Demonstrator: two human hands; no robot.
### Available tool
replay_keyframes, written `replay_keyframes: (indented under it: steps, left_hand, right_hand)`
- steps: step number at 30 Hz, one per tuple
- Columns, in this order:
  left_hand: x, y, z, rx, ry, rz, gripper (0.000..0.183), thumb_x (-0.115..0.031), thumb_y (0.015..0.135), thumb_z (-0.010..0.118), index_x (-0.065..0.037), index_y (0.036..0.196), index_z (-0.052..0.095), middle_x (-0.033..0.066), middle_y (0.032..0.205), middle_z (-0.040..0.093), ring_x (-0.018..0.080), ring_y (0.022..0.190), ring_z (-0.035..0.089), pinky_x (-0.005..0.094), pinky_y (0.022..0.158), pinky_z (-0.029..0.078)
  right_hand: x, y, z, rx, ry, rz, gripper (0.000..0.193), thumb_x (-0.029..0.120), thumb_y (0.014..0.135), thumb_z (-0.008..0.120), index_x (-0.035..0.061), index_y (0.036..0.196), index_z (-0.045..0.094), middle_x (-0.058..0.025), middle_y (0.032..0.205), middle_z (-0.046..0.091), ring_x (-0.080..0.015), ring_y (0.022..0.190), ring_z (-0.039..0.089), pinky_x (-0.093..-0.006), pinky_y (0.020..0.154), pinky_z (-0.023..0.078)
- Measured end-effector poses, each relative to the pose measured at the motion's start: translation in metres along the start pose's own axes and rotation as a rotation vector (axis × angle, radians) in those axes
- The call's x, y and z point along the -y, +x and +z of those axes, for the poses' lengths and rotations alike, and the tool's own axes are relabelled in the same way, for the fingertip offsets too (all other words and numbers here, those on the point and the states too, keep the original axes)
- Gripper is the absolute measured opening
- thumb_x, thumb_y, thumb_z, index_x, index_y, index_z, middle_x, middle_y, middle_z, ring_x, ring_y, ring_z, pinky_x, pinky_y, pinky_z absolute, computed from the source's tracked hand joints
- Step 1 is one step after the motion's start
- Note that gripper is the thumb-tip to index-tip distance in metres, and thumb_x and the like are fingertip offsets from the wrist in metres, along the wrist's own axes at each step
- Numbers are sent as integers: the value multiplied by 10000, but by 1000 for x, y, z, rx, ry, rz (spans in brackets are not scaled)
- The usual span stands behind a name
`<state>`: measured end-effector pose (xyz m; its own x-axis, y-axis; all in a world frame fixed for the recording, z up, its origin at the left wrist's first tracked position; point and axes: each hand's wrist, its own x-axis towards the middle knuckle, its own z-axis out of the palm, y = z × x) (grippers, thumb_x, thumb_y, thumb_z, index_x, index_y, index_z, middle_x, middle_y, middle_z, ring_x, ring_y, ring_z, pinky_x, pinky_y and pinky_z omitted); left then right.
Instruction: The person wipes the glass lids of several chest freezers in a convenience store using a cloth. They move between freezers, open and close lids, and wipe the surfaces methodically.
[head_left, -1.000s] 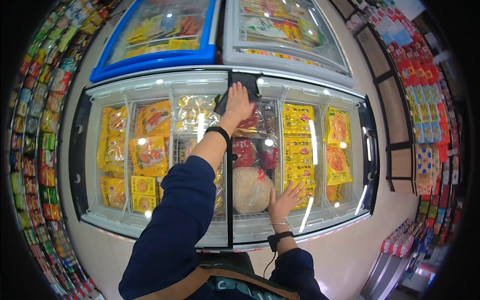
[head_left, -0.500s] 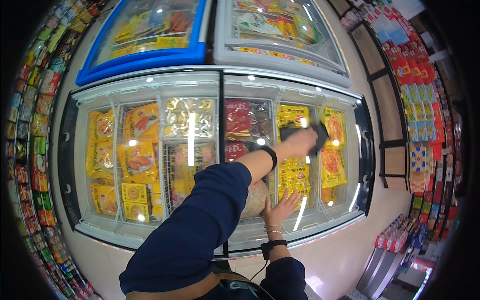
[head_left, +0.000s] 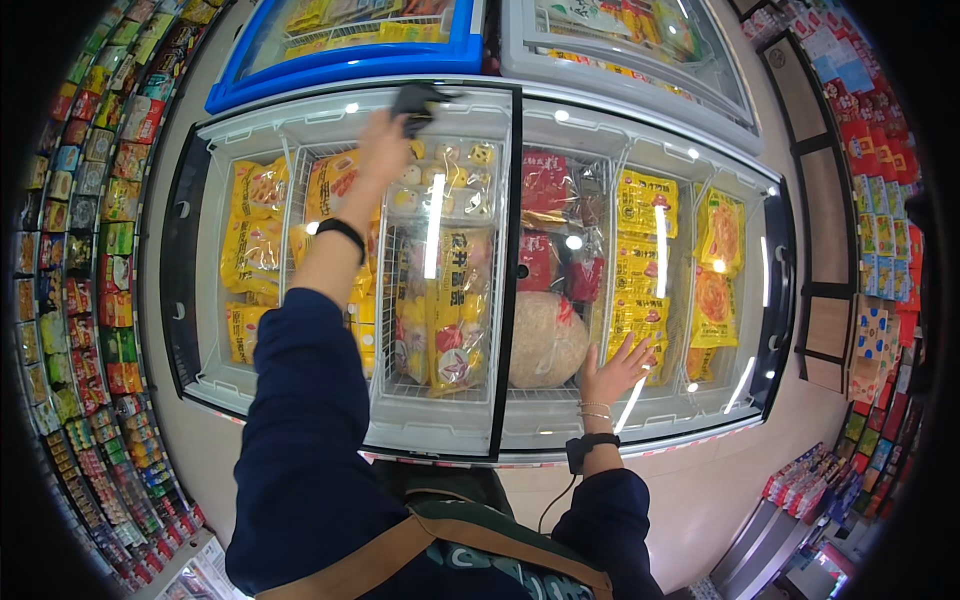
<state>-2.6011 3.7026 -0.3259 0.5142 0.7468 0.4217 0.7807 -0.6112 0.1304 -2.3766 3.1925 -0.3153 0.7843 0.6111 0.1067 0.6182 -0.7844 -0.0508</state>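
Along the left edge of the frame we see one long run of shelves [head_left: 115,250], its packets too many and too small for us to count. To the right of them begins the black end frame [head_left: 183,300] of a wide glass-topped freezer, its baskets showing through the glass. At least three yellow bags [head_left: 252,243] lie in its leftmost basket. At upper left behind it stands one freezer with a blue frame [head_left: 345,68].

One navy sleeve [head_left: 300,390] rises from lower left, with one black wristband [head_left: 342,237]. Our left hand [head_left: 388,150] grips one black cloth [head_left: 418,108] at the fingertips, over the upper part of the left glass panel [head_left: 430,430]; blur hides how far the fingers curl. Just right of it, under the glass, is one clear tray [head_left: 445,180] of small pale pieces, with two long clear-and-yellow bags below.

One black bar [head_left: 512,250] divides the panels at the centre. Beyond it we count at least three red packs [head_left: 545,185] and one round pale bag [head_left: 547,340]. Our right hand [head_left: 614,372] lies open, fingers spread, on the right glass panel [head_left: 555,425] at lower right of centre, two bracelets and one black device [head_left: 590,450] at its wrist. Farther right are two large yellow bags, a third partly showing beneath.
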Motion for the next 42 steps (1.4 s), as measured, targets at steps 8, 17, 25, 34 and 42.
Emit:
replay_keyframes:
  steps: [8,17,25,34,42]
  left_hand:
    - [137,-12,-41,279,445,-580,424,-433,926,463,-121,1080,703,150,1034,684,335,991,654,450,883,497]
    - [-152,-15,-3,213,2,531,502,-337,927,545,24,1277,544,153,1515,349,301,1418,295,592,1093,290]
    - [-209,-346,-206,987,-720,1108,503,-197,855,516,-69,1342,516,141,1459,417,284,1423,305,546,1155,211]
    - [-8,-159,-96,244,-58,263,539,-216,827,603,-149,1357,532,78,1502,405,312,1399,331,669,1079,217]
    - [-94,-179,-92,98,-151,250,456,-314,819,594,-72,1205,589,119,1303,544,322,1227,479,627,984,373]
  right_hand:
    - [0,2,0,-6,33,0,852,515,822,638,60,1477,337,-250,1565,182,-439,1458,114,-668,1107,123]
    - [-2,1,7,-21,11,9,808,532,859,599,101,1487,330,-209,1575,194,-408,1462,137,-639,1117,142]
    - [-4,-1,11,-74,-13,3,782,555,870,573,112,1477,356,-208,1567,220,-399,1459,155,-633,1120,142]
    - [-7,3,17,-128,-29,-8,796,604,847,582,114,1450,411,-218,1550,256,-422,1435,205,-663,1101,153]
    - [-9,2,23,-136,-27,-8,790,649,882,496,125,1465,396,-217,1561,237,-421,1447,181,-664,1101,157]
